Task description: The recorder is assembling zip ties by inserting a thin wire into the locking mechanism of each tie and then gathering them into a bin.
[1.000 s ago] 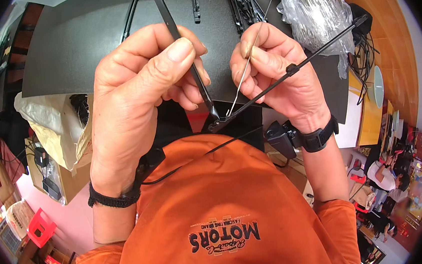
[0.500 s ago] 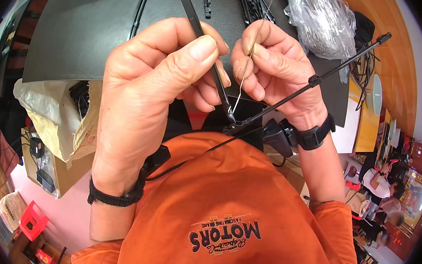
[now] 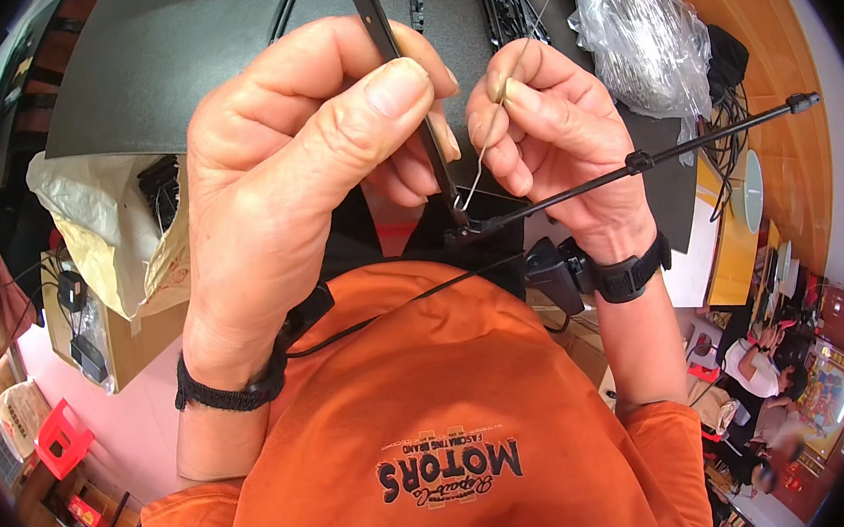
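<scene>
My left hand (image 3: 301, 144) pinches a flat black bar (image 3: 376, 22) between thumb and fingers, the bar slanting down in front of me. At its lower end the bar meets a thin black jointed rod (image 3: 557, 195) that stretches out to the right past my right wrist. My right hand (image 3: 555, 116) is closed, its thumb and forefinger pinching a thin metal wire (image 3: 482, 166). The bent lower tip of the wire lies at the bar's lower end; whether it is hooked in I cannot tell.
A dark table (image 3: 154, 66) spans the far side, with several black rods (image 3: 499, 1) on it. A clear plastic bag of thin metal wires (image 3: 632, 29) lies at right, beside black cables (image 3: 728, 151). At left stands a cardboard box (image 3: 152, 337) with a paper-lined bag (image 3: 88, 227).
The joint of bar and rod has risen slightly, while the rod's far end has swung right and down. My left hand has shifted a little up and left.
</scene>
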The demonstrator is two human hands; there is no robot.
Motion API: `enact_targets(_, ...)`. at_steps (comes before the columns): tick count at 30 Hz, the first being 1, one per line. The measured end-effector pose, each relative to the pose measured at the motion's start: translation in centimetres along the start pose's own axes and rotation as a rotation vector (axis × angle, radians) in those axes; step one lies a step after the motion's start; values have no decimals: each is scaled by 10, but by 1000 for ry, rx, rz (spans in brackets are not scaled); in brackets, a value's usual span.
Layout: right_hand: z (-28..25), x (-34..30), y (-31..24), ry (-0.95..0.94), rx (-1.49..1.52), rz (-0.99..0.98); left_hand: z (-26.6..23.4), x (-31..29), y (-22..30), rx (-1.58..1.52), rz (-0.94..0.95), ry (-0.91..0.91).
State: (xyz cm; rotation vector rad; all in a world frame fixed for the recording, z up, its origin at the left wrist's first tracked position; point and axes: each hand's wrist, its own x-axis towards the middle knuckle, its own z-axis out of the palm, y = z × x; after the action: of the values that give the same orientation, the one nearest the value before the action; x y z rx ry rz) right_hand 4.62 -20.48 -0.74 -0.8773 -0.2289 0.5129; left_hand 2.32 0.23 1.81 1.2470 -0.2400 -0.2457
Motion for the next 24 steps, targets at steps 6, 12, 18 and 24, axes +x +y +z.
enact_targets(6, -2, 0, 3, 66, 13, 25, -1, 1, -4, 22, 132, -19)
enact_targets(12, 1, 0, 1, 100, -9, -12, -4, 3, -10, 9, 192, -39)
enact_targets(18, 3, 1, -10, 36, -111, -52, -4, 5, -14, -17, 179, -76)
enact_targets(24, 4, 0, -11, 88, -147, -30, 1, 8, -12, -10, 73, -59)
